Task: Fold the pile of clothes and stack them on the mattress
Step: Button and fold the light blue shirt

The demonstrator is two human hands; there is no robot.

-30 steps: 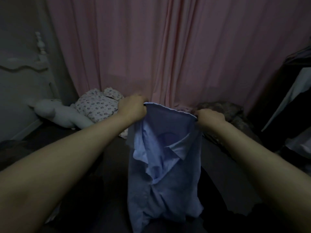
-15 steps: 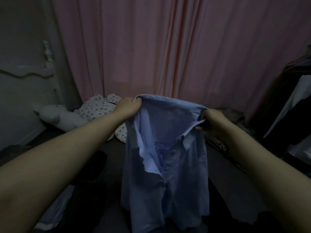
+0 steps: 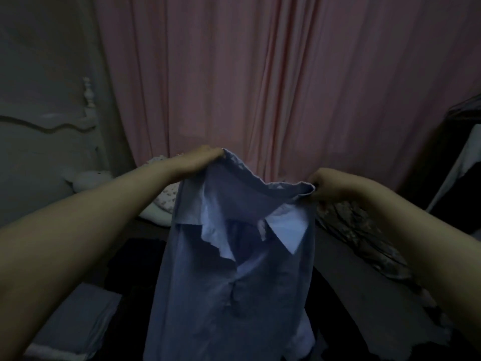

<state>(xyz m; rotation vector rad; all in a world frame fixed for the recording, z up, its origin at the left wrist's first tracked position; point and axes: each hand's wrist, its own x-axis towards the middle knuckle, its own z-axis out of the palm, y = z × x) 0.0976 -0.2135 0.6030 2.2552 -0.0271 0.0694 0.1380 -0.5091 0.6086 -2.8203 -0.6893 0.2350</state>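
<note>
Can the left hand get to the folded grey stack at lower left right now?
Probably not yet: the left hand grips the blue shirt's top edge, as does the right hand. The path down to the folded grey stack looks unobstructed once it lets go.

Both hands have lifted the blue shirt [image 3: 229, 269] higher, its collar now spread wider.

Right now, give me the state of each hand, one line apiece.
Left hand: closed, gripping the top edge of the light blue collared cotton shirt.
Right hand: closed, gripping the same shirt's top edge.
</note>
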